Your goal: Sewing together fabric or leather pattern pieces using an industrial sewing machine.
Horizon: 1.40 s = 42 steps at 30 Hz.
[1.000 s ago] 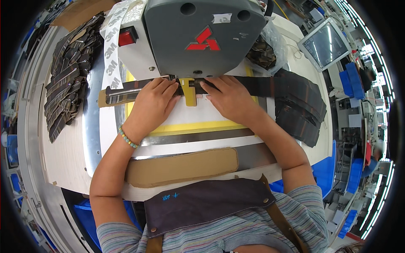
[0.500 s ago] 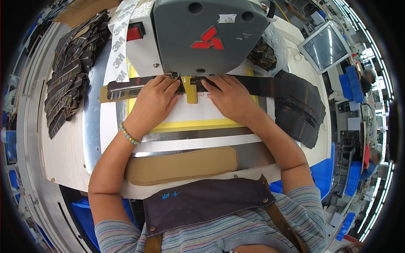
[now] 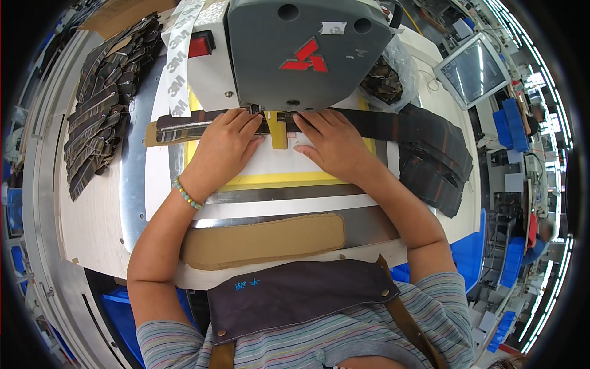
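Note:
A long dark fabric strip (image 3: 378, 125) runs crosswise beneath the grey head of a sewing machine (image 3: 301, 55). My left hand (image 3: 227, 141) lies on it left of a yellow plate (image 3: 278, 132), fingers stretched forward and thumb apart. To the right of that plate, my right hand (image 3: 335, 141) rests on the same strip with its fingers extended and thumb spread. The fingertips of both hands reach the lower edge of the machine head. On the left, the strip's end shows a lighter plaid section (image 3: 178, 133) with tan board (image 3: 151, 134) beside it. The needle area is hidden.
A heap of plaid strips (image 3: 101, 117) lies at the left, and folded dark fabric (image 3: 439, 160) at the right. A tan board (image 3: 264, 241) sits at the table's near edge. A screen (image 3: 473, 69) stands far right; white tape (image 3: 179, 61) hangs by a red switch (image 3: 200, 44).
My right thumb has shifted a little toward me, away from the strip. My left hand and the strip look almost unmoved.

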Each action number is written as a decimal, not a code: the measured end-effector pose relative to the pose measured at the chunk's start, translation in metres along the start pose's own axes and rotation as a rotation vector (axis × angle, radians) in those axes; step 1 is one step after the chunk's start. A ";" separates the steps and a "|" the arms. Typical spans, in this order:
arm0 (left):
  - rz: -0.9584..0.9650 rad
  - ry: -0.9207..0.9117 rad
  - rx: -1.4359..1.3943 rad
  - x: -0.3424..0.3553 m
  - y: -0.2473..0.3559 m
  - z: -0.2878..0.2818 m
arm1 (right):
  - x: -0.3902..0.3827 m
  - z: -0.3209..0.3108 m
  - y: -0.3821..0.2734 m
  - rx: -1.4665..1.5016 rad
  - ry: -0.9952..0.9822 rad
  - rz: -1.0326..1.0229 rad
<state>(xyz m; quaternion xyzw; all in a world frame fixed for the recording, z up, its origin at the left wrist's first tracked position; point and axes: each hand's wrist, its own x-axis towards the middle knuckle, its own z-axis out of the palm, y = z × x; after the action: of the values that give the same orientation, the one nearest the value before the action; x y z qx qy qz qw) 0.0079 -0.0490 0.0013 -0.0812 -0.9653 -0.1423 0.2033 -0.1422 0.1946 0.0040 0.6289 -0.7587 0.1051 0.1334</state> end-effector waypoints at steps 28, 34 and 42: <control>0.000 -0.009 0.004 0.000 -0.002 0.001 | 0.001 0.000 0.001 0.052 -0.011 0.026; 0.005 0.008 0.001 0.000 -0.002 0.000 | 0.003 -0.002 0.001 0.060 -0.019 0.028; 0.015 0.000 -0.017 0.001 -0.001 -0.002 | 0.001 -0.001 0.000 0.070 -0.021 0.035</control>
<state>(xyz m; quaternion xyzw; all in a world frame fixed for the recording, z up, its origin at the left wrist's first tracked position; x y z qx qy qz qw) 0.0070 -0.0501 0.0031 -0.0899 -0.9634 -0.1490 0.2038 -0.1420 0.1939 0.0057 0.6210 -0.7668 0.1272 0.1014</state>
